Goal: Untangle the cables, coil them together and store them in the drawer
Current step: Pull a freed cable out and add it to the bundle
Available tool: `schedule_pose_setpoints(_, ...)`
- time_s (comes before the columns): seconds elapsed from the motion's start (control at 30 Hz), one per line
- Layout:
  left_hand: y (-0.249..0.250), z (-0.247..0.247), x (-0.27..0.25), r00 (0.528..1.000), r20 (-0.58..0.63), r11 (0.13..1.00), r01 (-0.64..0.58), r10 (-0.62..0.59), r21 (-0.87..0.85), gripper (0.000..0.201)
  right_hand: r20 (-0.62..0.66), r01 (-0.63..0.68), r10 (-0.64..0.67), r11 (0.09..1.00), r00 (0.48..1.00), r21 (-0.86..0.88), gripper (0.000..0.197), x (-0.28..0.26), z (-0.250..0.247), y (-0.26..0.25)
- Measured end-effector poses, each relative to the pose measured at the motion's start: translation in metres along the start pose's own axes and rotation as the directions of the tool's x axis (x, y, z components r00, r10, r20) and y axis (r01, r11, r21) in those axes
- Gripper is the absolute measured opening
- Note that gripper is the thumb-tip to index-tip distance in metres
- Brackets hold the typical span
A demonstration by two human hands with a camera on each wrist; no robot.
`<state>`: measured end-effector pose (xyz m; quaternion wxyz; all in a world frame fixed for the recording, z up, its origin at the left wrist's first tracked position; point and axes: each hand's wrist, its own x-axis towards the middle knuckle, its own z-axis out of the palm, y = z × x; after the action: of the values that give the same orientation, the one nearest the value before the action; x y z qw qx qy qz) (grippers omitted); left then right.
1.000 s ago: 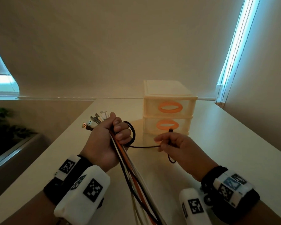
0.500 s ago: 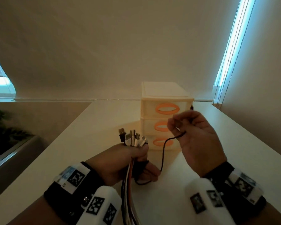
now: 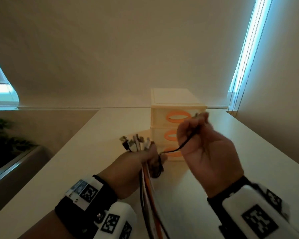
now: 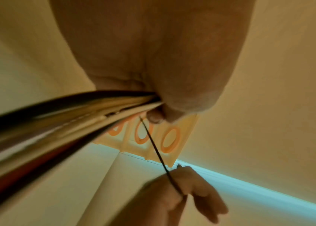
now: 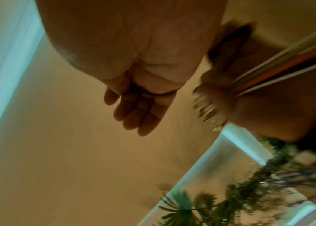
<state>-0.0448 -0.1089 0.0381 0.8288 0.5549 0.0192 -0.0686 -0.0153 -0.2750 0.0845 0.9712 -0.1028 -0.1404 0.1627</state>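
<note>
Left hand (image 3: 138, 163) grips cable bundle (image 3: 150, 192); right hand (image 3: 205, 149) pinches black cable (image 3: 183, 145) before closed drawer unit (image 3: 178, 100); coiling and storing remain, seemingly.

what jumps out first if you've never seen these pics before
The left hand grips a bundle of cables over the near middle of the table, plug ends fanned out above the fist. Beside it, the raised right hand pinches a thin black cable running back to that bundle. Behind both stands a cream drawer unit with orange oval handles.
</note>
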Motion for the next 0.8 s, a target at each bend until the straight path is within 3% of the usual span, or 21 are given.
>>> schedule_pose_setpoints(0.1,0.01,-0.004,0.001,0.986,-0.093,0.947,-0.156,0.135,-0.279,0.043,-0.066,-0.261,0.254,0.952,0.965,-0.158,0.017,-0.011,-0.018,0.028)
schedule_pose_setpoints(0.17,0.014,-0.005,0.0,0.979,-0.117,0.866,-0.2,0.164,-0.458,0.045,-0.16,-0.352,0.318,0.893,0.934,-0.279,0.023,-0.009,-0.032,0.038)
schedule_pose_setpoints(0.23,0.016,-0.006,0.0,0.973,-0.153,0.805,-0.228,0.171,-0.548,0.046,-0.286,-0.36,0.27,0.871,0.92,-0.335,0.021,0.0,-0.047,0.038)
schedule_pose_setpoints(0.33,0.02,-0.009,0.001,0.967,-0.21,0.802,-0.24,0.146,-0.547,0.042,-0.453,-0.324,0.132,0.868,0.882,-0.376,0.021,0.015,-0.066,0.027)
schedule_pose_setpoints(0.4,0.019,-0.01,0.001,0.973,-0.196,0.839,-0.207,0.122,-0.503,0.042,-0.453,-0.299,0.097,0.866,0.886,-0.401,0.021,0.019,-0.069,0.019)
schedule_pose_setpoints(0.5,0.018,-0.011,0.0,0.985,-0.143,0.925,-0.14,0.095,-0.353,0.042,-0.297,-0.211,0.048,0.812,0.954,-0.544,0.022,0.016,-0.064,0.013)
schedule_pose_setpoints(0.57,0.019,-0.012,-0.002,0.993,-0.106,0.969,-0.074,0.049,-0.238,0.041,-0.129,-0.104,0.015,0.688,0.992,-0.718,0.023,0.011,-0.06,0.014)
schedule_pose_setpoints(0.63,0.02,-0.011,-0.006,0.998,-0.053,0.996,0.01,-0.015,-0.091,0.04,0.01,0.012,-0.005,0.484,1.0,-0.875,0.024,0.007,-0.057,0.015)
schedule_pose_setpoints(0.73,0.017,-0.007,-0.008,0.997,0.002,0.994,0.08,-0.08,0.07,0.039,0.118,0.116,-0.005,0.227,0.993,-0.967,0.029,0.007,-0.058,0.013)
schedule_pose_setpoints(0.8,0.015,-0.006,-0.008,0.996,-0.007,0.987,0.094,-0.094,0.13,0.04,0.145,0.14,0.084,0.066,0.986,-0.988,0.03,0.005,-0.062,0.012)
